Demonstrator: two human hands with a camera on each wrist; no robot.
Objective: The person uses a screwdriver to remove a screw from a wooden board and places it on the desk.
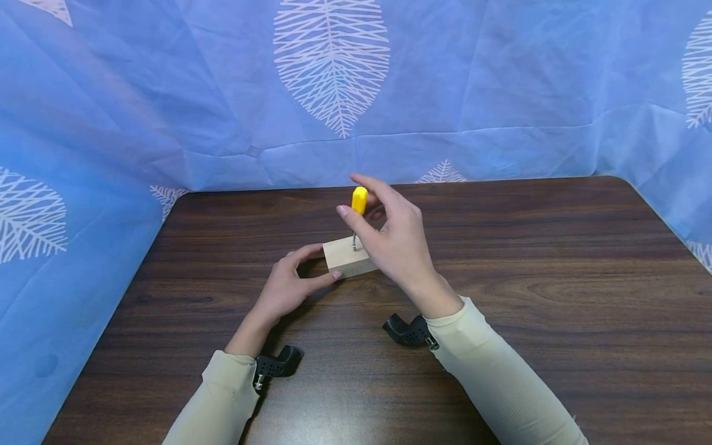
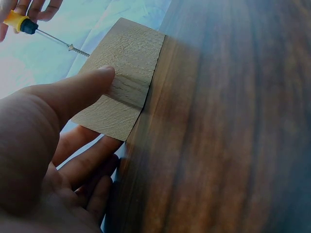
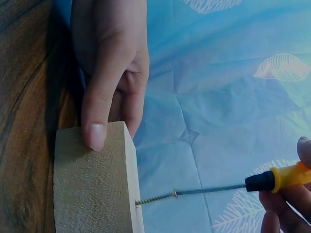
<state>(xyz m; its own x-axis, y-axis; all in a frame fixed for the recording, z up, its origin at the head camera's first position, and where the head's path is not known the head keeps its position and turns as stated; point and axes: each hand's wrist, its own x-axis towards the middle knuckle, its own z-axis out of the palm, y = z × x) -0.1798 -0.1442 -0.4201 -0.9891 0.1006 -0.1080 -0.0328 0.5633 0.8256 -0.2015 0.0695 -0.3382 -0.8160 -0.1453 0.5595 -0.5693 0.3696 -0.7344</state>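
Note:
A pale wooden block (image 1: 347, 262) lies on the table. My left hand (image 1: 285, 287) holds its left end, thumb on the near face and fingers behind, as the left wrist view also shows. A screw (image 3: 156, 198) stands in the block's top, its threaded shank still largely exposed. On the screw head sits the tip of a screwdriver (image 1: 359, 201) with a yellow handle and black collar, held upright. My right hand (image 1: 397, 247) has its thumb and fingers around the handle, with the index finger raised. It covers the block's right part in the head view.
The dark wood-grain table (image 1: 556, 296) extends to both sides. Behind it hangs a blue cloth (image 1: 500, 74) with white leaf prints. Black wrist mounts (image 1: 280, 361) stick out from both sleeves, low over the tabletop.

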